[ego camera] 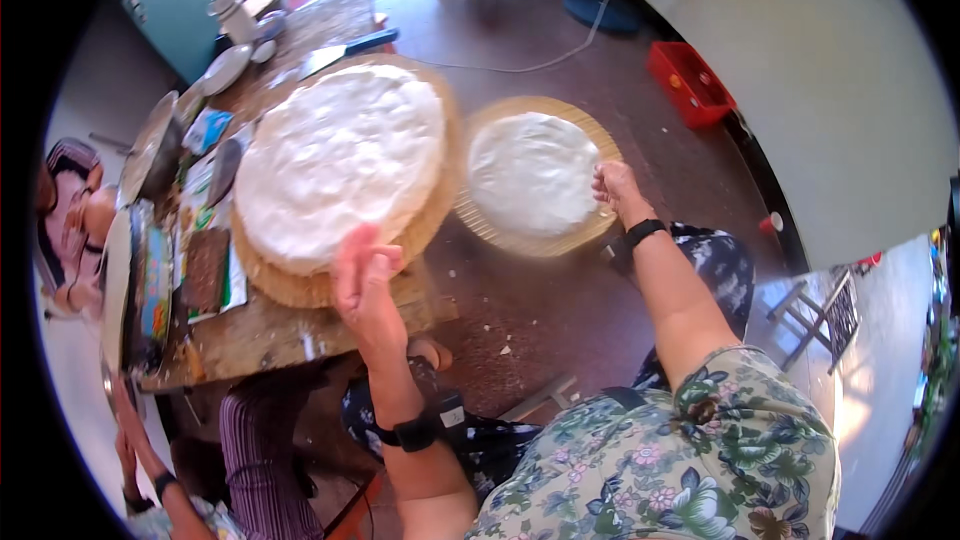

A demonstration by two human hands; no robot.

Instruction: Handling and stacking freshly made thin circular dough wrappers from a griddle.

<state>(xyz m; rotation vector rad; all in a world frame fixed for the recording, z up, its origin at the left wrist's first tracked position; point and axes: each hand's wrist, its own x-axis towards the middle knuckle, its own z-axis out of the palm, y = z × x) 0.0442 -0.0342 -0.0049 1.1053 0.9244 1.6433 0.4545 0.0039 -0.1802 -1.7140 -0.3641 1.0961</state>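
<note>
My left hand (367, 270) is raised at the near edge of a large round white sheet, apparently dough (341, 165), on a round woven tray (289, 289). Its fingers are partly bent and blurred, with nothing visible between them. To the right, a smaller white sheet (532, 172) lies on another round woven tray (487, 229), whose support is hidden. My right hand (616, 186) is at that tray's right rim, its fingers curled by the sheet's edge. Whether it grips the rim or a bit of the sheet cannot be told.
A wooden table (255, 345) holds a broad blade with a blue handle (371, 43), a brown block (205, 270), packets and bowls. A red crate (690, 86) stands by the wall. Other people's arms and a striped trouser leg (262, 450) are at left. Small white scraps dot the floor.
</note>
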